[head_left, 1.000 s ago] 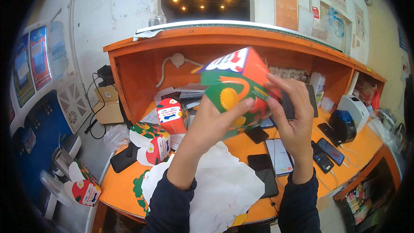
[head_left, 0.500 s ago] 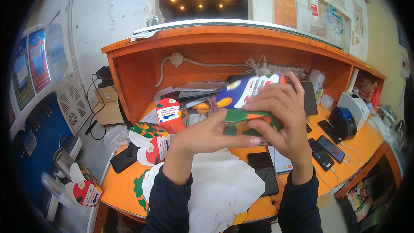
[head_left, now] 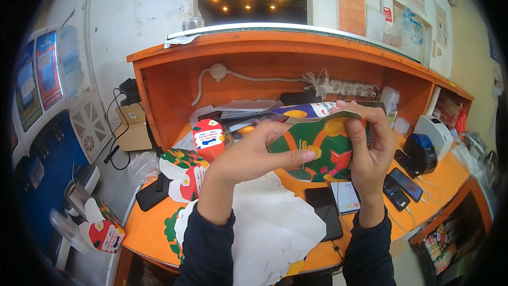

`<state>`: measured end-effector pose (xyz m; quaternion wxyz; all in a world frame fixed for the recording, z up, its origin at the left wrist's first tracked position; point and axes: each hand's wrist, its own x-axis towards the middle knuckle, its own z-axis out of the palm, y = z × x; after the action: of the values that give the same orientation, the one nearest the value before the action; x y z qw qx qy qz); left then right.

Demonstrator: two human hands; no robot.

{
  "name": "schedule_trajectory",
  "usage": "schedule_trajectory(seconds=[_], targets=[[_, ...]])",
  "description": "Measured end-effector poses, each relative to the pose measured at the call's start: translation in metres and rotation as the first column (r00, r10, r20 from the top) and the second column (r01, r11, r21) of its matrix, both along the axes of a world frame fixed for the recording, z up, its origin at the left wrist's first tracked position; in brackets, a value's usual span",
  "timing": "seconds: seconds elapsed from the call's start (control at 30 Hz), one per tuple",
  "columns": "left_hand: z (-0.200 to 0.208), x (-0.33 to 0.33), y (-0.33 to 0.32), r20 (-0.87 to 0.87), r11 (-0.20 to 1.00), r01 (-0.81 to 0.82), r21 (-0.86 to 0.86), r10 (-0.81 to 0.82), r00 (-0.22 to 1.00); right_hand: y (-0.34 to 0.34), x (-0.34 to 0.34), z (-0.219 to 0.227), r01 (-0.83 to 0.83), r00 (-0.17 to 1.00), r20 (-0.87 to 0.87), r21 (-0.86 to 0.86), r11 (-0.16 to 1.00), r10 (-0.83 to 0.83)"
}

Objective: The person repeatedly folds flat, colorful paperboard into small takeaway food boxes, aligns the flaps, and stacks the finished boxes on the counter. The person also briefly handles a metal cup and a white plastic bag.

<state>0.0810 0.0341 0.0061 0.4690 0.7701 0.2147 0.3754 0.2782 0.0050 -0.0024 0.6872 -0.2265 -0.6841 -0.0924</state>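
A takeaway food carton [head_left: 309, 151], with a green patterned side and a blue and white printed side, is held up between both hands above the orange desk. My left hand [head_left: 246, 153] grips its left end, the thumb lying across the green side. At the right end, my right hand [head_left: 373, 145] is wrapped round it, its thumb pressed on the upper green face. The fingers behind the carton are hidden. Below lies a stack of flat white carton blanks [head_left: 275, 228]. Left of my left wrist stand a red folded carton [head_left: 210, 136] and a green and red one [head_left: 188, 180].
Another carton [head_left: 103, 230] sits at the far left. A black case [head_left: 152, 193] lies near the cartons. To the right are a black phone [head_left: 324, 209], a calendar card [head_left: 346, 197], two charging phones [head_left: 406, 182] and a black device [head_left: 420, 151]. An orange shelf [head_left: 296, 39] borders the back.
Both hands have turned the carton, so its green side faces me more fully and the blue printed side is mostly tipped away. My right fingers have moved behind its top edge.
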Motion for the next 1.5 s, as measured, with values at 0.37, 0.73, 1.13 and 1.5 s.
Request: schedule_trajectory(seconds=[0.37,0.73,1.13,1.5], targets=[[0.004,0.003,0.000,0.162,0.997,-0.031,-0.076,0.043,0.986,0.012,0.009,0.002,0.030,0.950,0.299,0.210,0.977,-0.094],[0.003,0.005,-0.001,0.153,0.997,-0.070,-0.041,0.075,0.985,0.015,0.009,0.000,-0.053,0.954,0.297,0.062,0.997,0.032],[0.006,0.004,-0.007,0.123,0.991,-0.129,0.031,0.124,0.985,0.017,-0.003,-0.006,-0.262,0.962,0.033,-0.170,0.950,0.271],[0.007,0.004,-0.008,0.170,0.986,-0.149,0.068,0.136,0.976,0.020,-0.001,-0.003,-0.216,0.955,0.180,-0.129,0.968,0.238]])
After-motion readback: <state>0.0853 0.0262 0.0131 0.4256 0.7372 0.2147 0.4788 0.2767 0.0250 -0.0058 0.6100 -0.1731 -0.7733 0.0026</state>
